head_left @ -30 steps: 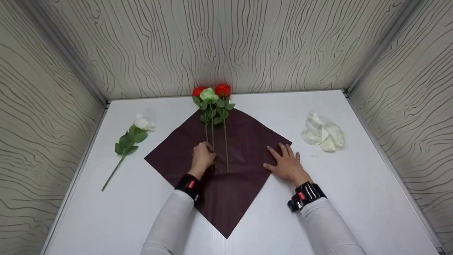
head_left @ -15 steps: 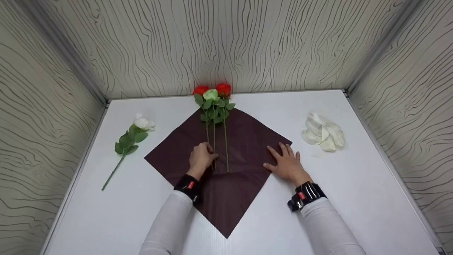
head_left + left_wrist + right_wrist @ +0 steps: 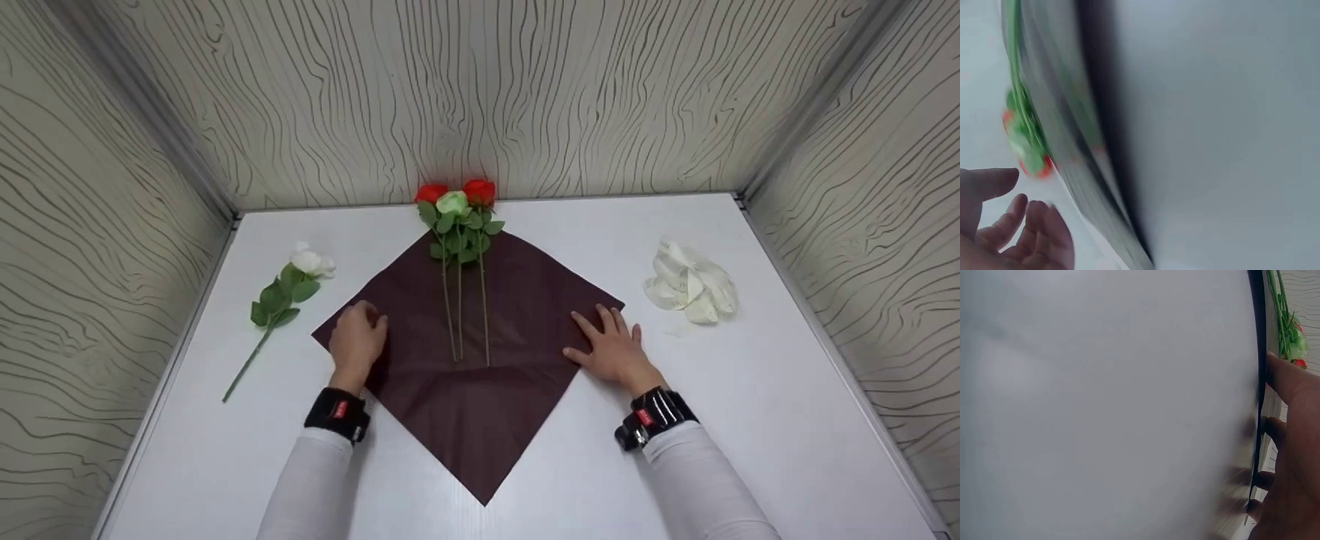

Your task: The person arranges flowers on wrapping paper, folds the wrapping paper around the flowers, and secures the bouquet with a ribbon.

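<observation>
A dark maroon sheet of wrapping paper (image 3: 465,416) lies on the table, turned corner-down. Two red roses (image 3: 480,192) and a pale green rose (image 3: 452,202) rest on its upper part, heads past the far corner, stems side by side. My left hand (image 3: 356,341) is over the sheet's left corner, well apart from the stems; the left wrist view shows its thumb and loosely bent fingers (image 3: 1044,225) parted, with nothing between them. With fingers spread, my right hand (image 3: 613,352) rests on the sheet's right corner.
To the left on the white table (image 3: 195,465) lies a white rose (image 3: 311,262) with leaves and stem. A crumpled cream-white fabric-like bundle (image 3: 691,283) sits at the right. Patterned wall panels (image 3: 480,90) stand behind and on both sides.
My left hand has let go of the rose stems and moved left to the sheet's left corner. The pale green rose has shifted slightly right between the red ones. My right hand stays put.
</observation>
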A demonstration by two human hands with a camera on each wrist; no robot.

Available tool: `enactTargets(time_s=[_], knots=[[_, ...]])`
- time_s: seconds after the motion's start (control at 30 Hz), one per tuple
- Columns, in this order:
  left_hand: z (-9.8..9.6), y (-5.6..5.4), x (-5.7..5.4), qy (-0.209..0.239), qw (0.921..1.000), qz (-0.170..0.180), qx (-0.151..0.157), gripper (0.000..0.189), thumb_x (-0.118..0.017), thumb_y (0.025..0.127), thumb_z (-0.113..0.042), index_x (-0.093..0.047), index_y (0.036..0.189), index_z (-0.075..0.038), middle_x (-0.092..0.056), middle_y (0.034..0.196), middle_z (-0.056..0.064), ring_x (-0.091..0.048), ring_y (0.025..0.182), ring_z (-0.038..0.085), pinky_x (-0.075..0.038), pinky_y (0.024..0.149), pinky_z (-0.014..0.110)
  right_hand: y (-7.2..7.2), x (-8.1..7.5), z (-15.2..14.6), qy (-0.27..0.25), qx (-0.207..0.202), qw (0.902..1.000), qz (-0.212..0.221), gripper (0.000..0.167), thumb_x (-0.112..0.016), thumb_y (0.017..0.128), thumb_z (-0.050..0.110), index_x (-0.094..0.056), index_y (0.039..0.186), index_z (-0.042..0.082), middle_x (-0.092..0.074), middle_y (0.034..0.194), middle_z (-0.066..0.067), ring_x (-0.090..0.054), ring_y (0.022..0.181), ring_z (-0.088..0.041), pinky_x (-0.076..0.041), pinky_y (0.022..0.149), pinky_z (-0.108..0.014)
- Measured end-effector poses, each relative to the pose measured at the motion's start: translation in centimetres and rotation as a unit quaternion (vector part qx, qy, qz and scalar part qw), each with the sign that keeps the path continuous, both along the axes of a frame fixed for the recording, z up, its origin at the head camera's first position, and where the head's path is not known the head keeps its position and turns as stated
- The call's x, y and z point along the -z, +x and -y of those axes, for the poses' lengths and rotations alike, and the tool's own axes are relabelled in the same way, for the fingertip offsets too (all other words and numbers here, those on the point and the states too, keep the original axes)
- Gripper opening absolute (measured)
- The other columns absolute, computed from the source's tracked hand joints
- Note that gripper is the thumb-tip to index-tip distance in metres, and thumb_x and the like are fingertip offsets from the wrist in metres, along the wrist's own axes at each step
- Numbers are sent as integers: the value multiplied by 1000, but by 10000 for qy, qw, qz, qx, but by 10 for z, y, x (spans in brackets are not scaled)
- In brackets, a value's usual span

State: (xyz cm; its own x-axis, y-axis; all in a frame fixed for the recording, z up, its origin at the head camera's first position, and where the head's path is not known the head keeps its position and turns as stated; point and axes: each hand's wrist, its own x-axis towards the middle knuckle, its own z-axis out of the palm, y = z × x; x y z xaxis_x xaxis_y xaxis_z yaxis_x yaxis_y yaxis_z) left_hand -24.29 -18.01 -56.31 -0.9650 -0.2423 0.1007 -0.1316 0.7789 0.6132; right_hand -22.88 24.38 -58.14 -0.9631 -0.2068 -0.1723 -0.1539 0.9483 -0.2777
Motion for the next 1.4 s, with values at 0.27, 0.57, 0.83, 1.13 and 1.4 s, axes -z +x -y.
enactTargets(time_s=[0.27, 0.57, 0.83, 1.13, 1.4], knots=[[73, 10, 2, -379, 9955, 132, -860, 39, -64, 90, -21, -59, 120, 5, -53, 119, 33, -49, 110, 51, -42, 86, 62, 0, 0, -1, 2, 8, 10000, 23, 75, -53, 94, 58, -32, 154, 19, -15, 157, -27, -7, 143, -49, -8, 105, -74], [119, 33, 1, -547, 9809, 1450, -1173, 64, -58, 89, -14, -33, 143, 11, -29, 133, 45, -24, 128, 58, -31, 95, 69, 0, -1, -1, -35, -25, 10000, -10, 74, -54, 95, 56, -32, 154, 18, -15, 157, -28, -7, 143, -50, -7, 104, -75], [138, 54, 0, -747, 9791, 1523, -1125, 37, -42, 94, -4, -48, 123, 19, -42, 114, 44, -42, 107, 60, -39, 83, 70, 0, -2, 0, -8, -28, 10000, -2, 74, -54, 95, 56, -32, 154, 19, -16, 157, -27, -8, 143, -49, -8, 104, -75], [142, 53, 5, -1228, 9790, 1184, -1113, 21, -43, 94, 4, -60, 96, 16, -57, 90, 35, -59, 85, 54, -48, 62, 61, 0, 2, -1, -55, -9, 10000, 16, 75, -53, 94, 58, -32, 155, 18, -15, 157, -26, -7, 144, -48, -7, 104, -74], [134, 50, -2, -1001, 9833, 1253, -865, 14, -49, 89, 3, -58, 88, 13, -60, 84, 34, -62, 76, 51, -47, 54, 56, 0, 1, 0, -39, -12, 10000, 1, 75, -53, 94, 58, -32, 155, 19, -16, 157, -26, -7, 144, -49, -7, 104, -74]])
